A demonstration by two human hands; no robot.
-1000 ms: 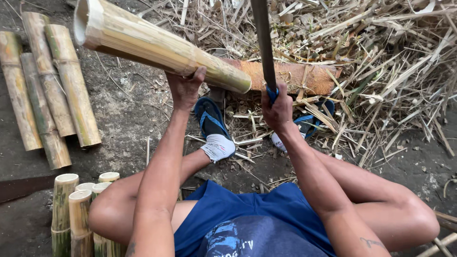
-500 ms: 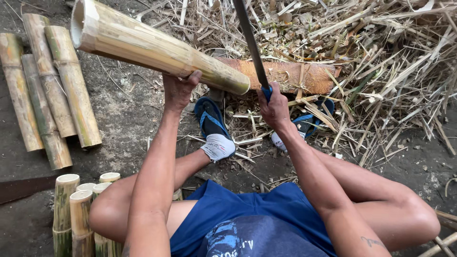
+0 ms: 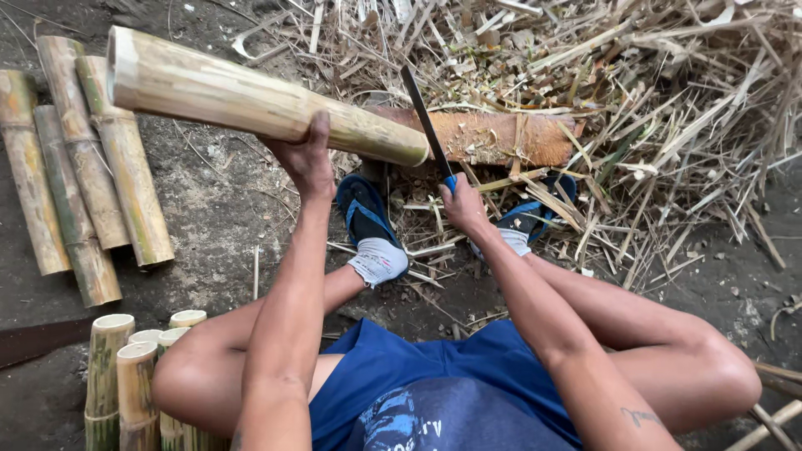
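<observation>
Left hand (image 3: 307,160) grips the bamboo section (image 3: 251,100) underneath, near its middle.

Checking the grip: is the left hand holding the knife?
No, the left hand grips the bamboo pole; the right hand holds the knife.
</observation>
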